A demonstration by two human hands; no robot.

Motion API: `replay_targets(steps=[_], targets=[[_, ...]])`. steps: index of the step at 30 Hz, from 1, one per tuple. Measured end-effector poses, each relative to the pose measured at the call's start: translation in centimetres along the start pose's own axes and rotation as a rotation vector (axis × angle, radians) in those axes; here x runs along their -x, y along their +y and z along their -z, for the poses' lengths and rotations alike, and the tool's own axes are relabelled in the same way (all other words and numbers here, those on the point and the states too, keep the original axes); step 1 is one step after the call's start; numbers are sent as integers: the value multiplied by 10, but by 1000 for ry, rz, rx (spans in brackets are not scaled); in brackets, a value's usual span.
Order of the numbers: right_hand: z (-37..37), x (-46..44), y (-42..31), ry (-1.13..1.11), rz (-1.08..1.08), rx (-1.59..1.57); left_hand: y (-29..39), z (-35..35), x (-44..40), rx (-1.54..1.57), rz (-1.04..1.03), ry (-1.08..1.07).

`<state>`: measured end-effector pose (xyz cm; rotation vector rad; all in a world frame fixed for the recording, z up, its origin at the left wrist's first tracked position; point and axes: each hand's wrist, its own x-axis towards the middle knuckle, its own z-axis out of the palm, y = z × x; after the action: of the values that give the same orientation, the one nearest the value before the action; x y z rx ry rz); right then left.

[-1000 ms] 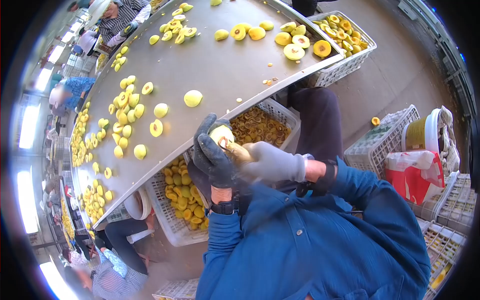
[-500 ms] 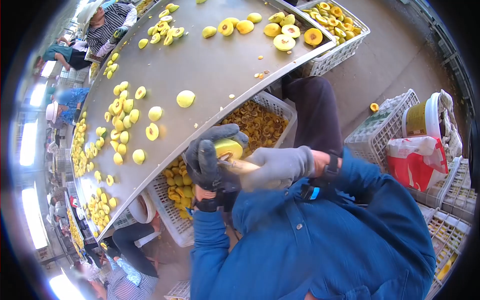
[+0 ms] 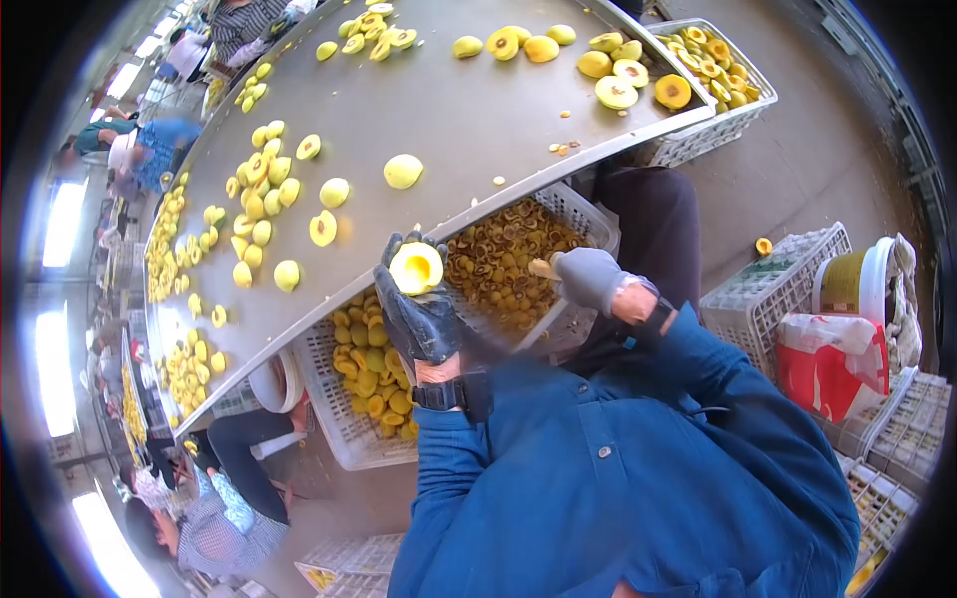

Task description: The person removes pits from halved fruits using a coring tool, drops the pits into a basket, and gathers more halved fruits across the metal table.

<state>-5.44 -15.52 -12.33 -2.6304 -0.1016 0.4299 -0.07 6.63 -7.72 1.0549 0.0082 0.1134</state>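
My left hand point(image 3: 425, 325), in a dark glove, is closed around a yellow peach half point(image 3: 401, 283) whose cut face and hollow centre point up. To the right, my right hand point(image 3: 592, 281), in a grey glove, grips a wooden-handled tool point(image 3: 543, 269); its working end is hard to make out. Both hands are at the near edge of a metal table point(image 3: 349, 130). Under them sits a white crate point(image 3: 602, 225) of brown-orange pits and scraps. A second white crate point(image 3: 321, 404), holding yellow peach halves, stands below my left hand.
Several peach halves point(image 3: 264, 179) lie in groups over the table. At its far right corner stands a full crate point(image 3: 713, 125). On my right are a stacked crate point(image 3: 773, 289), a bucket point(image 3: 852, 279) and a red-white bag point(image 3: 832, 364). Other people point(image 3: 214, 518) sit along the table.
My right hand has pulled the tool away from the peach half, to the right and over the scrap crate. My left hand has turned the half upward, its hollow now showing. The view has shifted.
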Motion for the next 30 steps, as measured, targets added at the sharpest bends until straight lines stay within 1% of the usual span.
replay_targets(steps=[1,3,4,6,7,8,10,11,13,15,17,20,21,23,25,26,29,30], targets=[[-1,3,-2,12,-3,-15,2,-1,2,-79,-28,-23],[-10,5,-6,53,19,-83,8,9,6,-332,-91,53],[-18,4,-5,55,34,-96,15,27,11,-411,-98,77],[-32,3,-5,33,41,-110,21,80,13,-648,-233,117],[-37,5,-4,7,27,-108,24,114,9,-805,-355,131],[-41,7,-1,-17,8,-105,45,147,1,-609,-215,286],[-48,10,7,-49,19,-115,70,176,-20,-879,-260,422],[-52,12,10,-69,23,-121,73,185,-29,-1353,-446,400],[-52,12,9,-108,7,-115,85,178,-72,-1362,-521,360],[-47,13,6,-122,-9,-115,79,169,-123,-1346,-532,259],[-43,14,3,-109,-23,-121,60,182,-182,-1565,-517,214],[-43,16,6,-112,-51,-129,25,187,-239,-1688,-270,130],[-40,17,6,-118,-64,-139,16,185,-244,-1692,-247,67],[-36,16,3,-99,-60,-164,9,184,-253,-1454,51,-46],[-32,12,-2,-83,-25,-180,22,155,-230,-1172,155,-67],[-29,9,-7,-16,0,-225,29,140,-213,-1030,203,-74],[-11,-6,-34,172,68,-343,39,108,-159,-591,184,-41],[1,-10,-47,222,92,-369,43,98,-135,-598,101,-93]])
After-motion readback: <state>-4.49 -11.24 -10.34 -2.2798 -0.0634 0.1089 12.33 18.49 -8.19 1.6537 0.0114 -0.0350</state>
